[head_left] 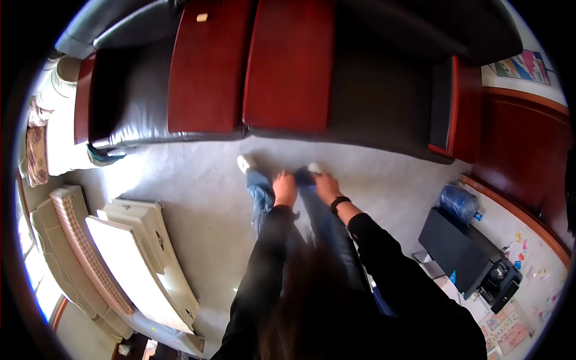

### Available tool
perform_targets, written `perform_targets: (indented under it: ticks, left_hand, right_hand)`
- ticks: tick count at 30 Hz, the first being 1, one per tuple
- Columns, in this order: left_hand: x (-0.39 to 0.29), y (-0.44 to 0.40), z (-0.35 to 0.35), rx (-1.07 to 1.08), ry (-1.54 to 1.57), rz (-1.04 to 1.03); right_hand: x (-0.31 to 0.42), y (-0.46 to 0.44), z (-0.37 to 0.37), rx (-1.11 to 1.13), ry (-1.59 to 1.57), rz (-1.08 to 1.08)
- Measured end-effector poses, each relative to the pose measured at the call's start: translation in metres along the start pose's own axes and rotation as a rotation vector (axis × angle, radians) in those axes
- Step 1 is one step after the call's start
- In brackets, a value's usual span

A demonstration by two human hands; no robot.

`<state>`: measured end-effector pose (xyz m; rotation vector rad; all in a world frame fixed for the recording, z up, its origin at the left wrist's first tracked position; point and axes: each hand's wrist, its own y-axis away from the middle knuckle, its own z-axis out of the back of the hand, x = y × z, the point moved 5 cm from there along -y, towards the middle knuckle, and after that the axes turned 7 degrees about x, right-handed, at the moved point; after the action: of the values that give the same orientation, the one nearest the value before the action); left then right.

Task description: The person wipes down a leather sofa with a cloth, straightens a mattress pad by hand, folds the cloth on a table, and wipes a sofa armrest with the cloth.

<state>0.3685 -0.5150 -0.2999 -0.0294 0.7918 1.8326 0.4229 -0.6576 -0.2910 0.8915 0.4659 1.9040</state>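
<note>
My left hand point(284, 188) and my right hand point(326, 187) are held out in front of me above the floor, close together, fingers curled. A small dark blue piece that looks like cloth point(305, 176) spans the gap between them, gripped at each side. Its full shape is blurred and partly hidden by my fingers. On my right wrist is a black band point(339, 204). Beneath my hands are my blue jeans point(259, 193) and white shoes point(245, 162).
Ahead stands a black leather sofa point(384, 90) with red wooden panels point(288, 66), a small pale block point(202, 18) on one. White cabinet-like furniture point(138, 258) is at left. At right are a black machine point(459, 246), a large blue water bottle point(459, 203) and a brown door point(522, 144).
</note>
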Motion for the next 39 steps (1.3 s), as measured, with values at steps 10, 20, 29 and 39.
perform_targets:
  ticks: [10, 20, 29, 39]
  left_hand:
    - [-0.038, -0.052, 0.162, -0.353, 0.188, -0.338]
    - [0.142, -0.146, 0.347, -0.733, -0.040, -0.236]
    - [0.257, -0.142, 0.327, -0.580, -0.033, 0.031]
    - [0.258, -0.155, 0.338, -0.475, 0.074, 0.060]
  right_hand:
    - [0.048, 0.004, 0.144, -0.312, -0.243, 0.218]
    - [0.274, -0.178, 0.234, -0.575, -0.178, 0.480]
    - [0.388, -0.271, 0.161, -0.432, 0.354, 0.281]
    - [0.396, -0.277, 0.175, -0.330, 0.323, 0.338]
